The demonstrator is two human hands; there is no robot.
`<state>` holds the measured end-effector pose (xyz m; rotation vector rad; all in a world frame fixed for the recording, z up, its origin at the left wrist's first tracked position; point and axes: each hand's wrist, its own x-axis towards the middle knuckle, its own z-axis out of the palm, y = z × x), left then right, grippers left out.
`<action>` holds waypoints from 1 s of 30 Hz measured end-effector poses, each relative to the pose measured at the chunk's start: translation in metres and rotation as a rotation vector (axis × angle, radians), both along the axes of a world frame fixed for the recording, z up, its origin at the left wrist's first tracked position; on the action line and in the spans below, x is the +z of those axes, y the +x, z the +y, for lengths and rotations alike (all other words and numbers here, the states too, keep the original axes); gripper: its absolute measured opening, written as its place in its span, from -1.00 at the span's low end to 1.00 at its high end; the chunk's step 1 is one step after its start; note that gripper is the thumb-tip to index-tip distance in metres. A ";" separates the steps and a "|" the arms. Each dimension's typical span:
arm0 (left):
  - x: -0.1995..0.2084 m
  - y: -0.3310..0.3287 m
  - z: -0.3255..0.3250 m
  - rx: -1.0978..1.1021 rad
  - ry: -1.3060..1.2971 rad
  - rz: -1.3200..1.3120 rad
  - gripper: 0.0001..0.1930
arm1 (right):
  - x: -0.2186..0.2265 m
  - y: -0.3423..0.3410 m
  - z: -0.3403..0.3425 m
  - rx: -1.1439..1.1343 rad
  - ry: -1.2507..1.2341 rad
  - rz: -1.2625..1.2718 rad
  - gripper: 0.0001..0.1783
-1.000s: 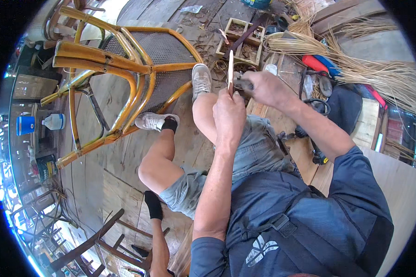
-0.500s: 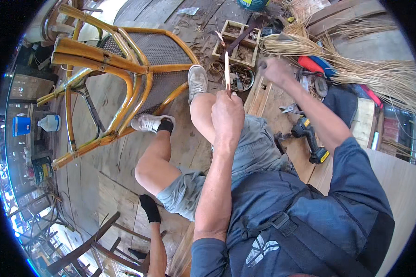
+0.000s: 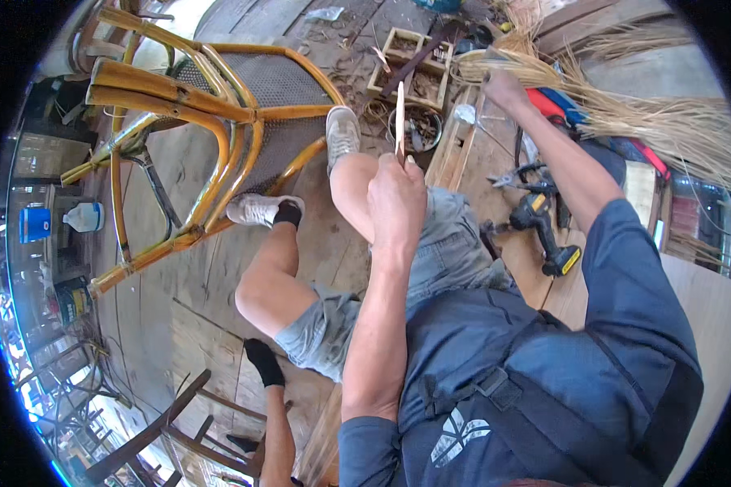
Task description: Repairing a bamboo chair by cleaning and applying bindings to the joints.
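Observation:
My left hand (image 3: pixel 398 199) is closed around a slim, pale, pointed wooden stick (image 3: pixel 400 122), which stands up from the fist above my knee. Farther right, my right hand (image 3: pixel 508 93) is curled and slightly blurred beside a bundle of rattan strands (image 3: pixel 625 118). What its fingers hold, if anything, I cannot make out. Below and left of that hand, a small whitish round object (image 3: pixel 464 114) lies at the end of a narrow wooden board (image 3: pixel 448 162). A wooden box with compartments (image 3: pixel 406 36) and a round tin of small parts (image 3: pixel 414 130) stand beyond the stick.
A rattan chair frame (image 3: pixel 248 114) with a mesh panel lies tipped over at the left, near my shoes. Beside my right thigh are a yellow and black cordless drill (image 3: pixel 536 223) and pliers (image 3: pixel 508 177). Another person's leg (image 3: pixel 280 438) shows at the lower left.
My right hand has moved up and right, toward the rattan strands, and the whitish round object now shows. My left hand still holds the stick, nearly in place.

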<state>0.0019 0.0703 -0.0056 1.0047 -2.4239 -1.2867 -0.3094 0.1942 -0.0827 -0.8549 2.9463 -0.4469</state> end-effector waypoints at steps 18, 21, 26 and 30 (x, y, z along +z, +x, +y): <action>-0.005 -0.010 0.003 0.030 -0.133 0.085 -0.76 | 0.000 -0.007 0.009 0.011 -0.005 0.003 -0.73; -0.018 -0.009 -0.022 0.167 0.268 0.227 -0.76 | 0.042 0.052 -0.030 0.055 -0.005 -0.060 -0.75; 0.007 -0.006 -0.033 0.277 0.772 0.186 -0.76 | 0.051 0.139 -0.045 0.317 -0.104 -0.216 -0.79; 0.002 -0.011 -0.035 0.304 0.781 0.113 -0.75 | 0.063 0.174 -0.061 0.458 -0.179 -0.245 -0.82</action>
